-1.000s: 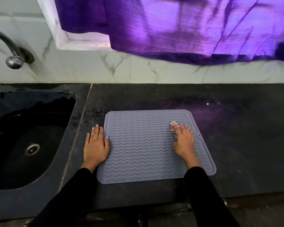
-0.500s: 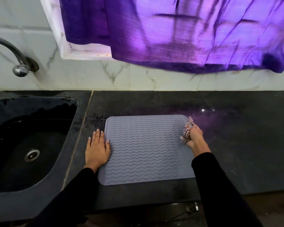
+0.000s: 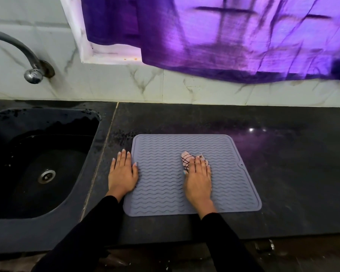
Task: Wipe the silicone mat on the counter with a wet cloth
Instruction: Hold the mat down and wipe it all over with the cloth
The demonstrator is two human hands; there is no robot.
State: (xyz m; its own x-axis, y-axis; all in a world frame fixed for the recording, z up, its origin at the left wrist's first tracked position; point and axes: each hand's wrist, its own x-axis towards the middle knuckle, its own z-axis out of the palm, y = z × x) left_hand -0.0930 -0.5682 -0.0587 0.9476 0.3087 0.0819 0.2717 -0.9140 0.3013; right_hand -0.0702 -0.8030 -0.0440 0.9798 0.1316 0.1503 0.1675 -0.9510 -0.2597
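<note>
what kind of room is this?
Most likely a home kitchen: a dark sink with a wall tap set into a dark stone counter, marble-look wall tiles, and a purple curtain over a window.

Under your hands the grey silicone mat (image 3: pixel 165 185) looks matt, ribbed with wavy ridges. The cloth (image 3: pixel 186 159) is a soft checked weave, perhaps damp. The dark stone counter (image 3: pixel 292 173) shines glossy, the tap (image 3: pixel 30 61) is polished metal, the curtain (image 3: pixel 234 40) thin sheer fabric.
</note>
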